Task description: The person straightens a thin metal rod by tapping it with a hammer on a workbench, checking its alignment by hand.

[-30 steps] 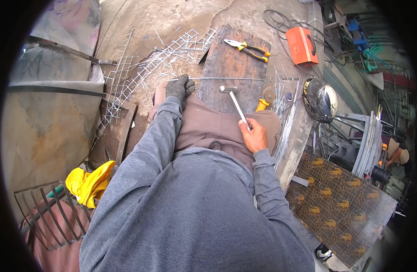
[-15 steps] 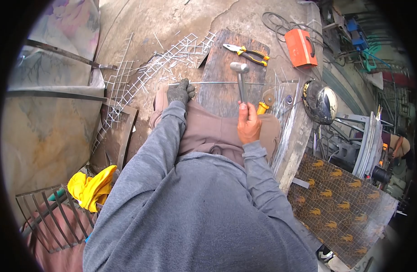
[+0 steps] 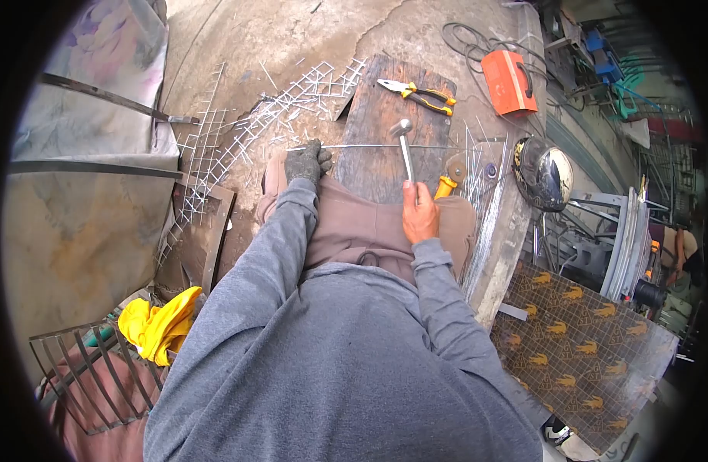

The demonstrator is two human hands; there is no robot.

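A dark work glove covers my left hand [image 3: 308, 162], its fingers wrapped round a thin metal rod [image 3: 369, 145]. The rod runs sideways across a worn wooden board [image 3: 369, 173] in front of my lap. My bare right hand [image 3: 421, 212] is closed on the handle of a hammer [image 3: 406, 154]. The hammer's steel head overlaps the board in this view, just beyond the rod. On the far part of the board lie pliers [image 3: 427, 98] with black and yellow handles. An angle grinder [image 3: 446, 185] with a yellow body sits right of my right hand.
Cut pieces of wire mesh [image 3: 254, 131] and scraps lie on the ground to the left. An orange-red machine [image 3: 508, 82] with a cable stands at the back right, near a welding helmet [image 3: 544, 174]. Thin rods [image 3: 489, 219] lie along the right. A yellow cloth [image 3: 160, 325] hangs at left.
The hammer head has come down closer to the rod, and my right hand has lowered slightly. My left hand stays on the rod.
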